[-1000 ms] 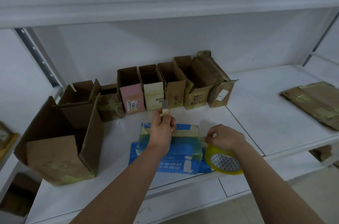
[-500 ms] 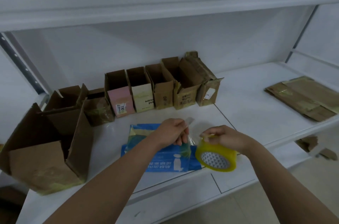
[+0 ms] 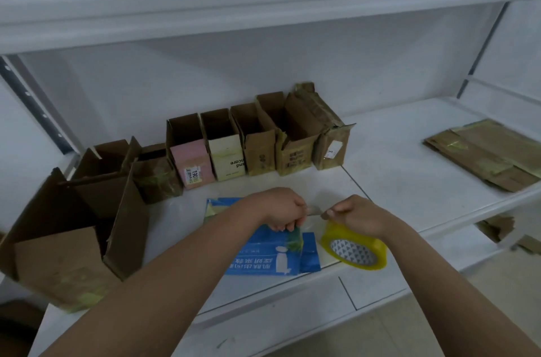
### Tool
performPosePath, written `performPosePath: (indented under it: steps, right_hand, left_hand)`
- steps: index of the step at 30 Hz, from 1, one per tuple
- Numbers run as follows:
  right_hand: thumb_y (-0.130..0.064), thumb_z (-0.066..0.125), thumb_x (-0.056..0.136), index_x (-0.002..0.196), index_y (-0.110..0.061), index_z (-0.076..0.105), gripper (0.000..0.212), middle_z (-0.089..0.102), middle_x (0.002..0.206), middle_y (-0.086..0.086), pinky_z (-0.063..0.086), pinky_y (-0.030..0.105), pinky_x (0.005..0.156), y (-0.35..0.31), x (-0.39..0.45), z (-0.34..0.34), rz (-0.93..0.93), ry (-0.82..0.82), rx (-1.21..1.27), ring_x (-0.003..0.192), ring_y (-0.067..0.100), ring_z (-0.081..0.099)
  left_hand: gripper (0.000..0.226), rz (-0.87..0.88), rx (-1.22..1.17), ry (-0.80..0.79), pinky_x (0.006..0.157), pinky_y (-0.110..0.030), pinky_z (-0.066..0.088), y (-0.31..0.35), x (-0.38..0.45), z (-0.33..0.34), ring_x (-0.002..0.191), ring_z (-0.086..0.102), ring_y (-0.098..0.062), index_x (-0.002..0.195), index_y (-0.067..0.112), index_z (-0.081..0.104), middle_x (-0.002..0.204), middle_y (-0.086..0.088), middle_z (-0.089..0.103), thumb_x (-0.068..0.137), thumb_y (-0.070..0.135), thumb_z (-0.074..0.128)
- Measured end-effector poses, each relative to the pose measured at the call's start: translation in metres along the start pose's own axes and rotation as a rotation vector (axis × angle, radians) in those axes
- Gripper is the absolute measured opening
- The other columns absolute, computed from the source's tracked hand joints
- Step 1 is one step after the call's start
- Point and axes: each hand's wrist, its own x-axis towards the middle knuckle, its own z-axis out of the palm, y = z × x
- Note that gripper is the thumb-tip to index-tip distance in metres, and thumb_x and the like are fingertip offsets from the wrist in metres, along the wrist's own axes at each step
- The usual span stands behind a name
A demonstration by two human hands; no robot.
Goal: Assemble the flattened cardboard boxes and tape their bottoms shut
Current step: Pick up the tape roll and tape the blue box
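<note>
Left hand (image 3: 282,209) curled, pinching what looks like a small blade along with the free end of clear tape; right hand (image 3: 355,214) gripping the yellow tape roll (image 3: 354,250) from above, thumb and fingers wrapped over its rim. Knuckles nearly meeting, a short span of tape (image 3: 314,212) stretched between them, running left to right.

Directly beneath and slightly left: blue box (image 3: 272,257), lying flat near the shelf (image 3: 409,169) front edge, long axis roughly across the view, partly hidden by the left wrist. Closer to the left hand, so likely pressing the strip down there once cut, with the roll pulled away rightward.

Behind, along the back wall: row of assembled boxes (image 3: 248,149) standing open-topped. Far left, a large brown box (image 3: 67,228) tilted. Far right, well apart, a stack of flattened cardboard (image 3: 486,156) awaiting assembly.
</note>
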Motion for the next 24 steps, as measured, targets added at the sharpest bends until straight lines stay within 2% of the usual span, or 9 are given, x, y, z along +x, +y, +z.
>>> performPosePath:
  steps: [2, 5, 7, 11, 15, 18, 20, 22, 24]
  right_hand:
    - [-0.046, 0.052, 0.095, 0.098, -0.037, 0.073, 0.023, 0.067, 0.106, -0.006, 0.046, 0.033, 0.093, -0.003, -0.003, 0.0, 0.027, 0.078, -0.121, 0.105, 0.016, 0.06]
    - [-0.05, 0.045, 0.096, 0.107, -0.038, 0.07, 0.03, 0.064, 0.103, -0.009, 0.044, 0.03, 0.084, -0.011, -0.014, 0.001, 0.068, 0.206, -0.311, 0.104, 0.018, 0.061]
    - [-0.05, 0.045, 0.096, 0.109, -0.036, 0.069, 0.031, 0.064, 0.106, -0.007, 0.042, 0.029, 0.081, -0.011, -0.019, 0.003, 0.104, 0.244, -0.311, 0.104, 0.019, 0.061]
    - [-0.047, 0.051, 0.093, 0.097, -0.03, 0.072, 0.028, 0.068, 0.097, -0.004, 0.041, 0.029, 0.075, -0.008, -0.024, 0.01, 0.183, 0.258, -0.146, 0.092, 0.02, 0.063]
    - [-0.043, 0.045, 0.096, 0.105, -0.027, 0.069, 0.03, 0.066, 0.101, -0.002, 0.038, 0.027, 0.074, -0.015, -0.027, 0.019, 0.21, 0.325, -0.206, 0.089, 0.02, 0.06]
    - [-0.043, 0.042, 0.098, 0.106, -0.025, 0.067, 0.032, 0.067, 0.107, -0.002, 0.037, 0.027, 0.074, -0.019, -0.033, 0.021, 0.2, 0.339, -0.268, 0.098, 0.022, 0.063]
    - [-0.044, 0.044, 0.097, 0.103, -0.027, 0.069, 0.031, 0.067, 0.104, -0.002, 0.038, 0.028, 0.076, -0.017, -0.035, 0.018, 0.211, 0.323, -0.197, 0.098, 0.022, 0.063]
    - [-0.046, 0.051, 0.092, 0.097, -0.027, 0.071, 0.028, 0.068, 0.101, -0.001, 0.044, 0.031, 0.081, -0.01, -0.033, 0.016, 0.237, 0.289, -0.027, 0.096, 0.023, 0.064]
    - [-0.046, 0.059, 0.086, 0.082, -0.024, 0.072, 0.026, 0.071, 0.094, 0.001, 0.051, 0.038, 0.088, -0.004, -0.028, 0.018, 0.239, 0.257, 0.13, 0.091, 0.024, 0.066]
  left_hand:
    - [0.026, -0.065, 0.146, -0.007, 0.058, -0.024, 0.045, 0.013, 0.007, 0.001, 0.065, 0.052, -0.016, 0.09, 0.013, 0.061, 0.082, -0.008, 0.061, 0.102, 0.023, 0.041]
    - [0.032, -0.142, 0.36, 0.022, 0.059, -0.026, 0.045, 0.025, 0.019, 0.009, 0.076, 0.057, -0.02, 0.114, 0.006, 0.063, 0.101, -0.014, 0.067, 0.102, 0.024, 0.04]
    - [0.032, -0.133, 0.469, 0.056, 0.058, -0.027, 0.042, 0.028, 0.024, 0.014, 0.075, 0.055, -0.019, 0.116, 0.007, 0.064, 0.099, -0.01, 0.065, 0.102, 0.023, 0.04]
    - [0.034, -0.084, 0.576, 0.117, 0.068, -0.029, 0.038, 0.026, 0.027, 0.021, 0.089, 0.054, -0.021, 0.122, 0.013, 0.06, 0.11, -0.006, 0.061, 0.102, 0.028, 0.038]
    - [0.034, -0.086, 0.616, 0.13, 0.068, -0.029, 0.038, 0.023, 0.025, 0.023, 0.093, 0.056, -0.021, 0.122, 0.013, 0.06, 0.112, -0.006, 0.061, 0.101, 0.026, 0.038]
    - [0.034, -0.078, 0.586, 0.136, 0.073, -0.029, 0.037, 0.021, 0.018, 0.022, 0.1, 0.055, -0.023, 0.122, 0.01, 0.059, 0.117, -0.009, 0.059, 0.103, 0.026, 0.036]
    - [0.037, -0.023, 0.508, 0.133, 0.074, -0.03, 0.036, 0.019, 0.008, 0.018, 0.101, 0.054, -0.026, 0.119, 0.008, 0.059, 0.115, -0.011, 0.059, 0.105, 0.028, 0.032]
    - [0.036, 0.048, 0.349, 0.13, 0.072, -0.031, 0.037, 0.012, -0.002, 0.015, 0.093, 0.053, -0.025, 0.109, 0.005, 0.06, 0.107, -0.014, 0.061, 0.105, 0.026, 0.031]
    - [0.033, 0.096, 0.062, 0.174, 0.072, -0.031, 0.044, -0.004, -0.011, 0.014, 0.082, 0.056, -0.022, 0.09, 0.006, 0.061, 0.091, -0.011, 0.064, 0.104, 0.021, 0.035]
